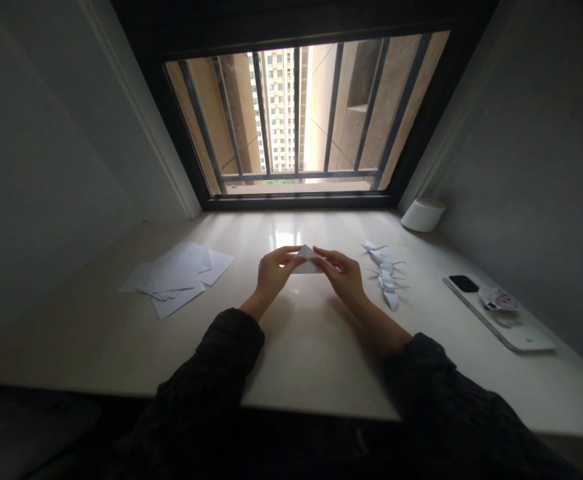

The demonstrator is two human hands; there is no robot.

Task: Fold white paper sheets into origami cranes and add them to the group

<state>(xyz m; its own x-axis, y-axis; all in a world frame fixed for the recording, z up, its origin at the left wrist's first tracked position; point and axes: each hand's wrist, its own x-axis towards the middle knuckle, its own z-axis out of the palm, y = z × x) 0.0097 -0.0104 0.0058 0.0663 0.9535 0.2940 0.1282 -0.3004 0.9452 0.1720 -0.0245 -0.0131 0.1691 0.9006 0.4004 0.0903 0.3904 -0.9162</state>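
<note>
Between my two hands is a piece of white paper [307, 267], folded to a point at its top and held a little above the counter. My left hand [275, 270] pinches its left side, thumb and fingers closed on the edge. On the right side my right hand [342, 272] grips the same paper with thumb and forefinger. Several folded paper shapes [385, 272] with thin pointed ends lie in a row to the right of my right hand. Left of my left hand is a loose pile of white paper sheets [176, 270].
The pale counter [301, 347] runs up to a barred window [298, 120]. A white phone [501, 320] with a round grip on its back lies at the right. A white roll [423, 215] sits in the far right corner. Walls close in both sides.
</note>
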